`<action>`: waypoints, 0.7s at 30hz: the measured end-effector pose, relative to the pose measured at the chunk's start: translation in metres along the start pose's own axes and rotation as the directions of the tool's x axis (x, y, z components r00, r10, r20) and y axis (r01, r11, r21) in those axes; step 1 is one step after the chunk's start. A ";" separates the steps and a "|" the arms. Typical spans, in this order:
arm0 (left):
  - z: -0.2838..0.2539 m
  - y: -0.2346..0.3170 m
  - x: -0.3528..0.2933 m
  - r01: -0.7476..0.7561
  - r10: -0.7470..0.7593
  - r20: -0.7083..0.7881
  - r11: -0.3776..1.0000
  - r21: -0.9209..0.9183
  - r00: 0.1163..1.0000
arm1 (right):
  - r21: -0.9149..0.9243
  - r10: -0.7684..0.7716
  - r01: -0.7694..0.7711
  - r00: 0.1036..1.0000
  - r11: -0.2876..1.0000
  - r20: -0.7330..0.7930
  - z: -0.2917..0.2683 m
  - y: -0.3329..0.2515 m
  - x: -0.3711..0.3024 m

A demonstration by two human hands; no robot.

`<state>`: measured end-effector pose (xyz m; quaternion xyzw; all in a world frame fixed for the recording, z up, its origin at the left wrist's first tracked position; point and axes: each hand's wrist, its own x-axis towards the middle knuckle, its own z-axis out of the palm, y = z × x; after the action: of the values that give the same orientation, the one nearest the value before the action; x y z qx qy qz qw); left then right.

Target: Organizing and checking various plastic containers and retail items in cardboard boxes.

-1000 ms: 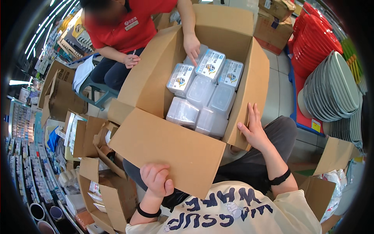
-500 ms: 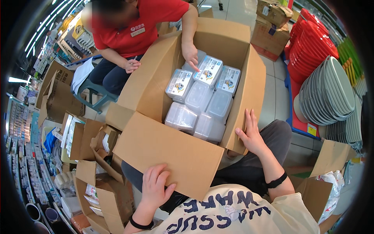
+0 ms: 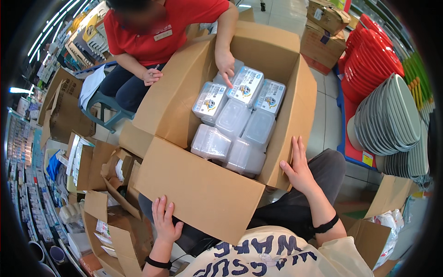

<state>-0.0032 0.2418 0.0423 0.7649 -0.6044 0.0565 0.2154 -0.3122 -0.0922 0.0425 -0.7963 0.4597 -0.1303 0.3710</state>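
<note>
The co-worker's head (image 3: 137,13) is blurred and cut off by the upper edge; the slim thing (image 3: 157,67) that person holds may be a pen, too small to settle. Clear boxes (image 3: 233,117) hide the bottom of the carton (image 3: 177,108), whose near flap (image 3: 200,187) covers part of the wearer's trousers (image 3: 295,207); the lower edge crops the shirt (image 3: 339,251).

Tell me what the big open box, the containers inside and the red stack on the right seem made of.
Big open box: matte brown cardboard, shown by its creased flaps. Containers: probably plastic, glossy and translucent, catching glare. Red stack: glossy, likely plastic, from its even colour and shine; not certain.
</note>
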 end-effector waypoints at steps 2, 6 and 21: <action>0.002 0.000 0.000 0.011 -0.011 -0.013 1.000 -0.015 1.000 | 0.007 -0.007 0.007 1.000 1.000 -0.002 -0.001 -0.001 0.000; 0.001 -0.005 -0.006 0.003 -0.003 -0.014 1.000 0.003 1.000 | -0.011 -0.011 0.011 1.000 1.000 -0.005 0.002 -0.006 0.000; 0.006 -0.011 -0.007 0.062 -0.062 0.012 0.998 0.004 0.998 | -0.098 -0.107 0.105 0.994 0.990 -0.012 0.003 -0.009 0.008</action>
<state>0.0037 0.2478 0.0314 0.7840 -0.5816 0.0462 0.2120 -0.3004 -0.0947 0.0451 -0.8355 0.4257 -0.1343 0.3203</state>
